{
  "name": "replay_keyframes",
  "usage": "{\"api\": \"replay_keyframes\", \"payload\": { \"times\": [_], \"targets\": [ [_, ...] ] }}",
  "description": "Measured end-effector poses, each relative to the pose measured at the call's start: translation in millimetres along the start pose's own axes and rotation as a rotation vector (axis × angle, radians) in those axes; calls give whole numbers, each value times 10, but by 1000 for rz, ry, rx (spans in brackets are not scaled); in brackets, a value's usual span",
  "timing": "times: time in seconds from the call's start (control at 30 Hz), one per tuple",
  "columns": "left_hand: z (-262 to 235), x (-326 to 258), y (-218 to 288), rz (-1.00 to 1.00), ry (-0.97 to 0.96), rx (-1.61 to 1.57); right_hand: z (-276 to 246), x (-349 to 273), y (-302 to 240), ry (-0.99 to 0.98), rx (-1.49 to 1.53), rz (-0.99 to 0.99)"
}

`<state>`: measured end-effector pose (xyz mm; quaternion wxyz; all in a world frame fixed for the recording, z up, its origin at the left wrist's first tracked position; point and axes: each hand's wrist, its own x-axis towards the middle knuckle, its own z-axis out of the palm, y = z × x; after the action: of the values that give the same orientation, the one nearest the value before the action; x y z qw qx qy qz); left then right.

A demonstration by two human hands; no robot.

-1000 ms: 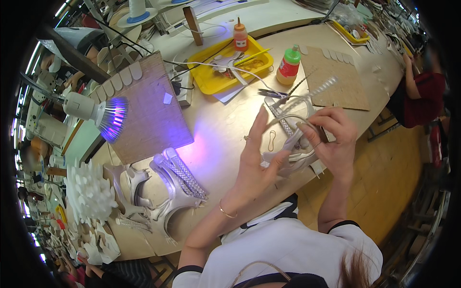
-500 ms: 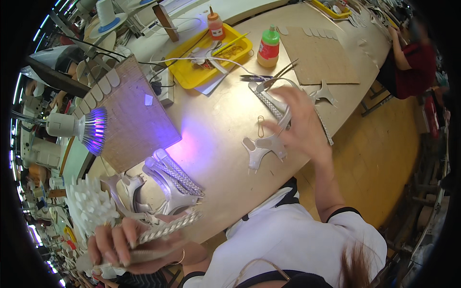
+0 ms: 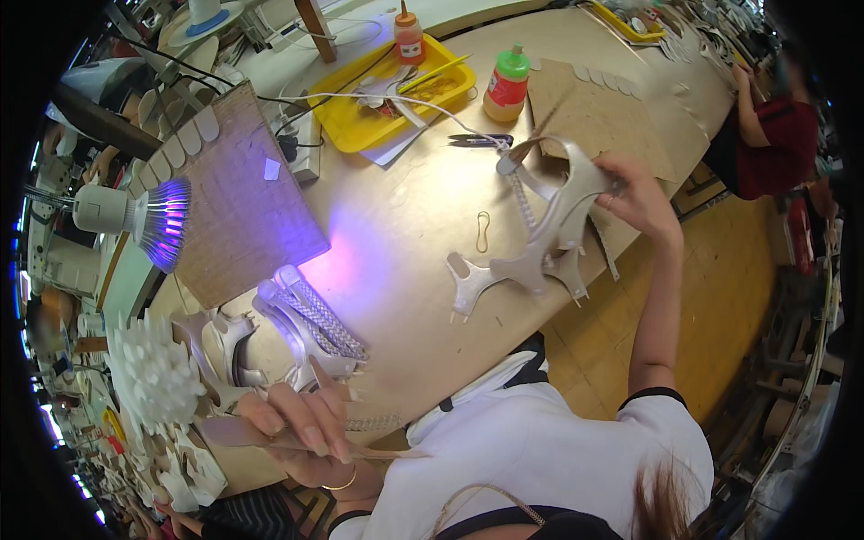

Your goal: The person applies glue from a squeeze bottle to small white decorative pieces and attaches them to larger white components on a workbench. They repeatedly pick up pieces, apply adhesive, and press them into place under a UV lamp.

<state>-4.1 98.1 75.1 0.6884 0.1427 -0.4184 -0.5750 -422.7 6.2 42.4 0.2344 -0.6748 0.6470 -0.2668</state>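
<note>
We have the silvery strapped piece (image 3: 580,187) above the table (image 3: 409,315) near its front right edge, raised toward its upper end. Our right hand (image 3: 637,200) has a narrow grip, thumb and fingers closed on that piece's outer edge, so the open straps hang free. For a steady hold, we would pinch the broad part rather than a thin strap, and let no strap twist. Below it, a silvery cut-out piece (image 3: 472,286) lies on the table; the two overlap in view, and we cannot tell whether they touch. Lifting the upper one clear before turning it should avoid a snag.

Our left hand (image 3: 301,427), well apart by the front edge, has its grip curled round a pale flat piece (image 3: 229,432); blur hides its exact shape. A light pinch would spare it creases.

Just beyond the left hand lie the braided pieces (image 3: 310,315), with the white pile (image 3: 153,373) to their left. Farther out stand the lamp (image 3: 162,220), the brown board (image 3: 238,207), the yellow tray (image 3: 335,135) and the green-capped bottle (image 3: 507,87). The dark snips (image 3: 481,140) lie near the bottle, points worth avoiding.
</note>
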Motion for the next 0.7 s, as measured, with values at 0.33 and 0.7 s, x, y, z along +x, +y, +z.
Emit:
{"api": "replay_keyframes", "payload": {
  "times": [0.33,0.7],
  "targets": [
    [186,135,-489,-870,-201,434,138,85,668,-102,461,69],
    [296,26,-1594,-444,-642,1110,536,-58,583,-202,-136,-131]
  ]
}}
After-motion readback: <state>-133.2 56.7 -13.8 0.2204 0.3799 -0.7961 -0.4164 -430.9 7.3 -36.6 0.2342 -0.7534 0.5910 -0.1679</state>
